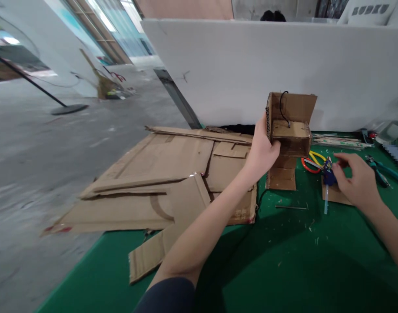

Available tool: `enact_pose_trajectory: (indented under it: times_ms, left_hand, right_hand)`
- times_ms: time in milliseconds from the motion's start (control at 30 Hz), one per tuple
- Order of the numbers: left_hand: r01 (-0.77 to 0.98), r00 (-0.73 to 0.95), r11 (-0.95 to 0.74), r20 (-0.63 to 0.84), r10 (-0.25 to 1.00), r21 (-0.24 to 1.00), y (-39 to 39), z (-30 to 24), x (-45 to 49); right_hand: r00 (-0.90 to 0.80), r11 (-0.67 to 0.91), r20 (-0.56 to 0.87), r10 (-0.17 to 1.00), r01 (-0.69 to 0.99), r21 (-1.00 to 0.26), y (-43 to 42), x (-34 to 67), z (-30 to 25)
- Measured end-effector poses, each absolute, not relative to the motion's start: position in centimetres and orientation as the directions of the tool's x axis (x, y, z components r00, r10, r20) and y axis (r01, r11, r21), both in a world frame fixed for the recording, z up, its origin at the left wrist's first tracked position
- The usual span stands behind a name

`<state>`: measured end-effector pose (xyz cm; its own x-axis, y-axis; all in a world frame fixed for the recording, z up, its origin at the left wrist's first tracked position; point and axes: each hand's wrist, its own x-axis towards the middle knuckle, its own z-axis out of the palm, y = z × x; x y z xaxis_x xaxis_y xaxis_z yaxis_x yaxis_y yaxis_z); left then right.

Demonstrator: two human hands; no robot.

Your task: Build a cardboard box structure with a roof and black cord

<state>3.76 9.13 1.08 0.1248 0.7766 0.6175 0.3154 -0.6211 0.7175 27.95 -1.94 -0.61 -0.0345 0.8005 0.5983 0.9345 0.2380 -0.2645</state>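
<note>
My left hand [262, 148] grips the left side of a small cardboard box structure [292, 129], raised above the table. A black wire [281, 108] loops out of its top, and a cardboard flap hangs below. My right hand [358, 180] is right beside a blue glue gun [330, 176], its fingers curved, with a gap between thumb and forefinger. A clear glue stick [326, 201] pokes out of the gun toward me. Under the gun lies a small cardboard piece [339, 195]. Scissors [311, 163] with orange and yellow handles lie just behind.
Large flattened cardboard sheets [173, 161] cover the left of the green table [283, 261]. A thin metal rod [290, 207] lies near the middle. Green-handled pliers [383, 171], thin sticks [342, 141] and a phone [396, 154] are at the right. A white partition [251, 69] stands behind.
</note>
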Motion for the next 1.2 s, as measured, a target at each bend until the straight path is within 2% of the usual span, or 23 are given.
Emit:
enact_pose_trajectory:
  times_ms: [67,133,200,300,367,600,867,1067,1133,1200]
  left_hand:
    - [0.312,0.121,-0.622,0.62,0.775,0.718,9.1,0.7,3.9]
    - [0.304,0.126,-0.644,0.64,0.758,0.702,8.9,0.4,4.0]
    - [0.299,0.138,-0.671,0.665,0.734,0.678,8.7,0.2,4.1]
    - [0.304,0.148,-0.685,0.678,0.72,0.662,8.4,0.2,4.2]
    - [0.318,0.152,-0.681,0.673,0.723,0.66,8.3,0.2,4.2]
    - [0.334,0.165,-0.694,0.686,0.709,0.638,8.0,0.2,3.9]
    - [0.34,0.159,-0.683,0.677,0.719,0.646,7.8,0.3,3.8]
    - [0.32,0.16,-0.675,0.665,0.73,0.664,8.0,0.4,3.7]
    - [0.32,0.157,-0.664,0.654,0.74,0.676,8.0,0.4,3.7]
    - [0.322,0.162,-0.666,0.654,0.739,0.673,8.0,0.4,3.6]
  right_hand:
    - [-0.001,0.298,0.611,0.792,0.873,-0.385,-0.7,26.2,2.7]
    - [-0.013,0.344,0.607,0.795,0.833,-0.433,0.8,24.4,5.8]
    - [-0.034,0.363,0.598,0.801,0.821,-0.44,2.4,22.7,8.2]
    - [-0.085,0.313,0.495,0.865,0.862,-0.399,4.3,21.0,9.9]
    - [-0.087,0.292,0.48,0.873,0.881,-0.372,5.0,20.6,9.8]
    - [-0.02,0.323,0.61,0.792,0.863,-0.39,5.0,21.4,7.8]
    - [0.069,0.33,0.546,0.835,0.732,-0.596,6.7,22.8,6.6]
    - [0.155,0.305,0.465,0.872,0.57,-0.763,6.8,22.6,6.5]
    - [0.148,0.309,0.469,0.871,0.579,-0.755,6.5,22.5,6.7]
    - [0.114,0.329,0.527,0.842,0.665,-0.67,6.2,22.3,7.0]
